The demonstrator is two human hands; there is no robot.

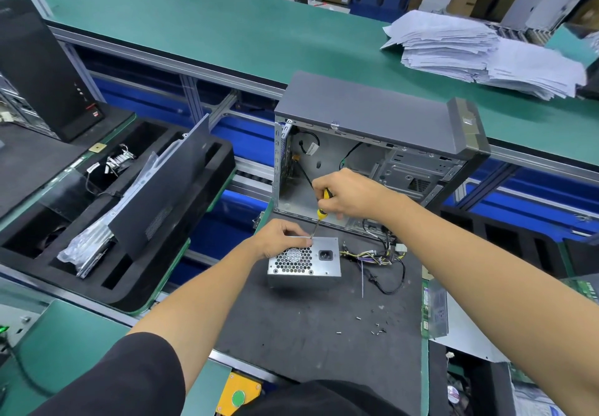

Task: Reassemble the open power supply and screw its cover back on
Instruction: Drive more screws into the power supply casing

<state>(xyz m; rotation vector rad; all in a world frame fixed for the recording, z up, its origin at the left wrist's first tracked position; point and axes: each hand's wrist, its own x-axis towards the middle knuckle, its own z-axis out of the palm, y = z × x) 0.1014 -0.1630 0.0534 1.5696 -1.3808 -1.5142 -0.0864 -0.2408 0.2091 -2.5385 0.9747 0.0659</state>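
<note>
The open computer case (372, 163) is seen standing at the far side of the dark mat (324, 334), and just near of it the power supply (303, 261) is set on that mat, its cable bundle (372, 257) trailing to the right. A stiff sheet-metal box like this is judged fairly heavy for its size and hard-edged, slick on its flat faces; it is best taken by the side walls or pressed down from the top, never lifted by the soft wires. And that is what is being done: the far left top edge is gripped by the left hand (280, 237), fingers curled over it. The yellow-and-black screwdriver (319, 213) is grasped in the right hand (346, 193), its tip brought down to the top edge beside the left fingers. A few loose screws (377, 326) are scattered near right on the mat. The screw under the tip cannot be made out, the top cover's seating is hidden by the left hand, and the far face is not shown.
</note>
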